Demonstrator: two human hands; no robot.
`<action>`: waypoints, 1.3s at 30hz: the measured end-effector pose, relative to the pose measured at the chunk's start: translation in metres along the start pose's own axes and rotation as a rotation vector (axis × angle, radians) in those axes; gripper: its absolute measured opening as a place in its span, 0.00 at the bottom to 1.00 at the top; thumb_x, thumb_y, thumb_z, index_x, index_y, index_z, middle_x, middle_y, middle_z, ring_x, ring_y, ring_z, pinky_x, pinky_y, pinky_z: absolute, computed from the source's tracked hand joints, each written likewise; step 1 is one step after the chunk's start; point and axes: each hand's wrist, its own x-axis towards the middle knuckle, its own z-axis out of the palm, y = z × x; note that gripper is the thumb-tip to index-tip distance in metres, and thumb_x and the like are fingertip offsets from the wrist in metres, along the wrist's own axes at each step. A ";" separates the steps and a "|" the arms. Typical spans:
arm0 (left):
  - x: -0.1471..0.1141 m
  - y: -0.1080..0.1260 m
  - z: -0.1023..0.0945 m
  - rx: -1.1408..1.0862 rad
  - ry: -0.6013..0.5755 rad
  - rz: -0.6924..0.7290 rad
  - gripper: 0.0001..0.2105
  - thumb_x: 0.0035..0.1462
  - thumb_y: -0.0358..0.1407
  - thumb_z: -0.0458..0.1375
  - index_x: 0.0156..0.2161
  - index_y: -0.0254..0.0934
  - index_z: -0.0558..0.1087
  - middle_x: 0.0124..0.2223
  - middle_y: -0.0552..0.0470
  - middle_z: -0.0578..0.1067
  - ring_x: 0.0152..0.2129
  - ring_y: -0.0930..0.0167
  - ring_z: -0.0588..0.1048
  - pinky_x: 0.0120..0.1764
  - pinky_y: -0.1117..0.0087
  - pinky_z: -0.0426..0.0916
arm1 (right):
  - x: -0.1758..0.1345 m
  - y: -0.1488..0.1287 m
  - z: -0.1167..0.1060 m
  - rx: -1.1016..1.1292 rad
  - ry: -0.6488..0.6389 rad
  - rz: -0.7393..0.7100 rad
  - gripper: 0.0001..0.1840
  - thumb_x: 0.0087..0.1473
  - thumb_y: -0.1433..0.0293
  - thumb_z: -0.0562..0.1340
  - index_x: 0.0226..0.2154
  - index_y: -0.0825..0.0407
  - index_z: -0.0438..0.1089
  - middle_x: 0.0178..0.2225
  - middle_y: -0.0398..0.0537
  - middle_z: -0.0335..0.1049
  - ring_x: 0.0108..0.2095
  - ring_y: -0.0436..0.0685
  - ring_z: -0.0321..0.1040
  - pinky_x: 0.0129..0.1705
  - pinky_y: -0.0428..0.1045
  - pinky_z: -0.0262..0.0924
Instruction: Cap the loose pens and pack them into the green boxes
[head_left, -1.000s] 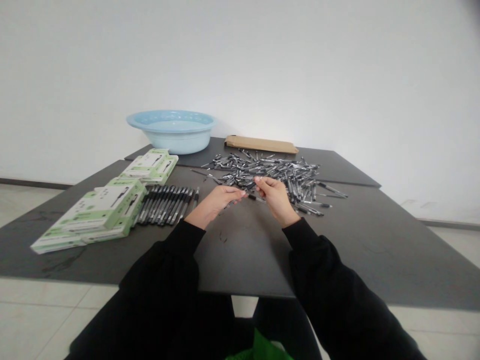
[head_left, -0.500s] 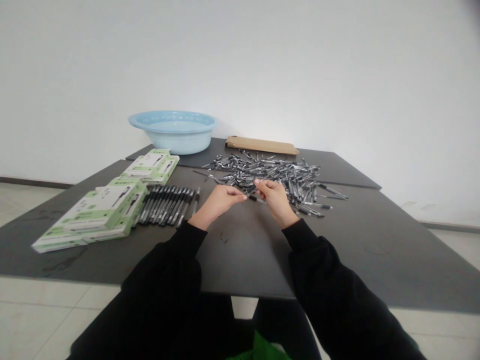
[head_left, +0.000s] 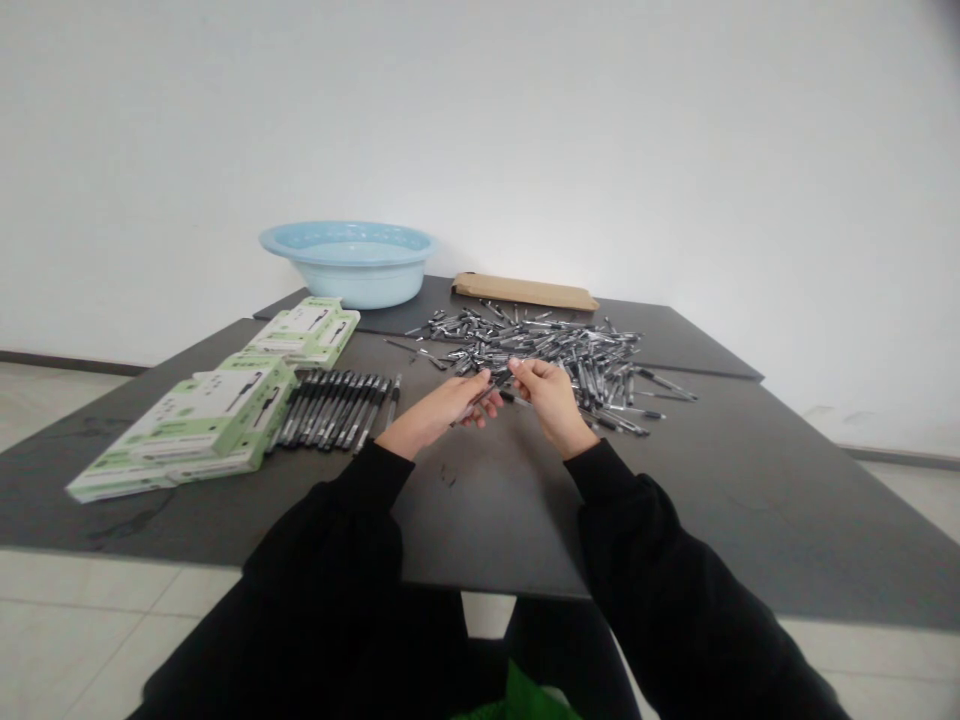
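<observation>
My left hand [head_left: 435, 410] is closed on a slim dark pen [head_left: 478, 402], which slants up across its fingers toward the right. A short way to its right, my right hand [head_left: 553, 400] has its thumb and forefinger pinched together. What sits in that pinch, if anything, is too small to make out. Behind both hands spreads a loose pile of pens [head_left: 540, 342], clear with black ends. To the left of my left hand lies a row of pens [head_left: 337, 408], side by side.
Green and white pen boxes [head_left: 217, 410] are stacked on the left of the dark table [head_left: 495, 520]. A light blue basin [head_left: 360, 278] stands at the back left. By the wall lies a flat brown cardboard piece [head_left: 525, 291].
My left hand has turned and its fingers have spread below the thumb, so the slim pen now shows across them. My right hand has hardly moved.
</observation>
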 end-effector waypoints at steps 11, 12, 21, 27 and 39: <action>-0.004 0.005 0.000 -0.045 0.115 0.046 0.15 0.47 0.44 0.67 0.29 0.35 0.70 0.20 0.60 0.62 0.15 0.80 0.59 0.18 0.77 0.48 | -0.001 -0.001 0.003 0.058 -0.031 0.011 0.24 0.41 0.50 0.71 0.19 0.51 0.67 0.18 0.39 0.62 0.19 0.47 0.53 0.23 0.47 0.46; -0.004 0.005 0.000 -0.079 0.091 0.015 0.15 0.49 0.46 0.65 0.30 0.36 0.70 0.20 0.59 0.63 0.14 0.80 0.59 0.17 0.77 0.47 | -0.001 -0.001 0.003 0.066 -0.028 0.012 0.24 0.41 0.50 0.72 0.19 0.52 0.67 0.18 0.39 0.62 0.19 0.46 0.53 0.22 0.47 0.46; -0.006 0.009 -0.002 -0.100 0.142 0.025 0.15 0.52 0.44 0.63 0.28 0.34 0.69 0.24 0.55 0.69 0.15 0.82 0.59 0.16 0.79 0.48 | -0.005 -0.008 0.006 0.055 -0.028 0.015 0.25 0.39 0.49 0.72 0.19 0.52 0.66 0.17 0.38 0.61 0.19 0.46 0.52 0.22 0.46 0.47; -0.007 0.010 -0.002 -0.192 0.038 -0.081 0.16 0.55 0.47 0.61 0.32 0.33 0.71 0.25 0.54 0.69 0.14 0.81 0.60 0.16 0.79 0.49 | -0.006 -0.010 0.006 0.041 -0.030 0.005 0.24 0.40 0.50 0.71 0.19 0.52 0.66 0.17 0.39 0.61 0.19 0.46 0.52 0.22 0.46 0.47; -0.006 0.008 -0.002 -0.061 0.059 0.019 0.18 0.51 0.46 0.63 0.36 0.30 0.76 0.23 0.58 0.64 0.14 0.82 0.54 0.17 0.77 0.44 | -0.003 -0.002 0.004 0.044 -0.026 0.016 0.22 0.41 0.51 0.71 0.20 0.52 0.67 0.18 0.39 0.63 0.19 0.47 0.53 0.24 0.46 0.47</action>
